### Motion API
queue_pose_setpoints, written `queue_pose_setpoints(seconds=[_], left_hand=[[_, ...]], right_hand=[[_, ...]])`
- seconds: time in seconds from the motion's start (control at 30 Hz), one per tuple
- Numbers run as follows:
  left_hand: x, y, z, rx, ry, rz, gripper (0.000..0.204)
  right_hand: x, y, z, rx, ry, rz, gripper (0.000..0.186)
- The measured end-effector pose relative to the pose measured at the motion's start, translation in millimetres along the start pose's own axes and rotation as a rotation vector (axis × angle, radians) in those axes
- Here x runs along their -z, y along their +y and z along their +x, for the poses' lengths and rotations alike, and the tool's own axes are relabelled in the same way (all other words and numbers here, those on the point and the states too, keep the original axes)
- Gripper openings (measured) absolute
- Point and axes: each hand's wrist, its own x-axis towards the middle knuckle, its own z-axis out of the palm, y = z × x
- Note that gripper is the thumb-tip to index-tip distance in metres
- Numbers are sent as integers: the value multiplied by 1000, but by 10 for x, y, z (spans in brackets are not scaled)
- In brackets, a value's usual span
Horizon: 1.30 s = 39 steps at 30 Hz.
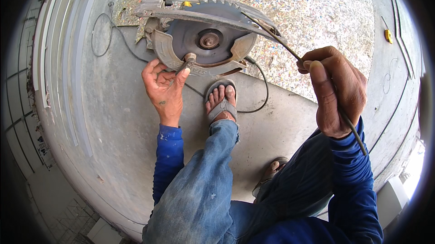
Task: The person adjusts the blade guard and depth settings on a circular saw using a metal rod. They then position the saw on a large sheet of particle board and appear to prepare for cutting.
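Observation:
A circular saw (199, 69) rests with its toothed blade (186, 33) facing me and its worn metal base plate (195, 16) uppermost. My left hand (165, 92) is closed at the lower blade guard, its thumb and fingers on the short guard lever (190, 59). In my right hand (337, 92) is a thin dark rod (290, 49), gripped between thumb and fingers. Its far tip reaches over the base plate beside the blade's upper right edge; whether it touches a tooth, I cannot tell. The rod's other end sticks out below my wrist.
A speckled multicoloured board (317, 17) lies under and behind the saw. The black power cord (267, 88) loops around my sandalled foot (221, 101). Long metal strips (68, 63) lie at the left. A yellow tape measure (388, 36) is at the far right.

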Motion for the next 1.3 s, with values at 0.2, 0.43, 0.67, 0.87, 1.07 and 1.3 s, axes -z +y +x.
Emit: queue_pose_setpoints(seconds=[0.2,0.43,0.67,0.87,1.07,1.3], left_hand=[[16,-19,-3,-1,11,22,74],[20,-69,8,-71,65,116,72],[-39,-44,20,-69,55,102,73],[-89,-6,50,-98,54,126,75],[-122,27,75,-117,33,167,76],[-115,7,58,-131,47,196,75]], right_hand=[[55,4,-1,-79,-59,-7,10],[157,17,-20,-161,261,125,23],[5,-143,31,17,48,23,10],[-67,-36,38,79,-29,-59,8],[-15,-14,39,36,-13,-62,5],[62,24,-17,-40,32,9,8]])
